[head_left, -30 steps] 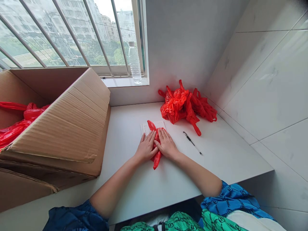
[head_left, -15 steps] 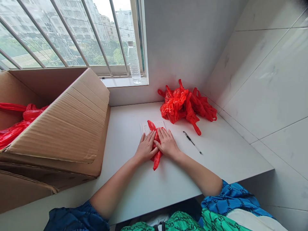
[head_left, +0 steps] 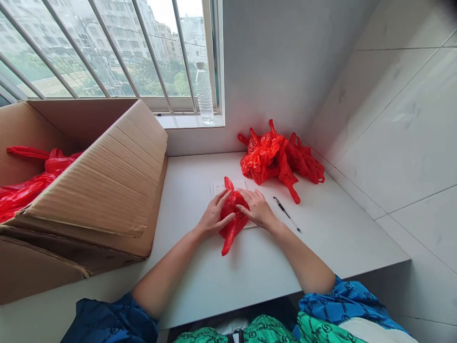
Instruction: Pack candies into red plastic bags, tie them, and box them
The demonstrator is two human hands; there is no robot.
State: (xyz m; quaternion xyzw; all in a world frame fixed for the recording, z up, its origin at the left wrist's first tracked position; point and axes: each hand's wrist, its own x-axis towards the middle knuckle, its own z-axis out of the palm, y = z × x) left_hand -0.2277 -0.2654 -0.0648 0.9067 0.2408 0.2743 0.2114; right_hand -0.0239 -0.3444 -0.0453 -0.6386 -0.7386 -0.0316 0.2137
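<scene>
A red plastic bag (head_left: 232,224), crumpled into a bundle with twisted ends at top and bottom, lies on the white table in front of me. Under it a sheet of paper (head_left: 217,187) with small marks is partly covered. My left hand (head_left: 212,214) rests along the bag's left side, fingers stretched and thumb apart across the plastic. On the opposite side, my right hand (head_left: 259,209) has its fingers spread at the bag's upper right, the thumb over its middle. Neither hand is closed round the bag.
A pile of red plastic bags (head_left: 266,155) lies at the back by the wall. To its front is a black-and-clear pen (head_left: 286,214). At left stands an open cardboard box (head_left: 96,181) holding more red bags (head_left: 53,174). A water bottle (head_left: 204,95) stands on the windowsill.
My hands have moved apart from lying flat and close together on the bag. More of its middle now shows, and it looks wider. The view has shifted slightly.
</scene>
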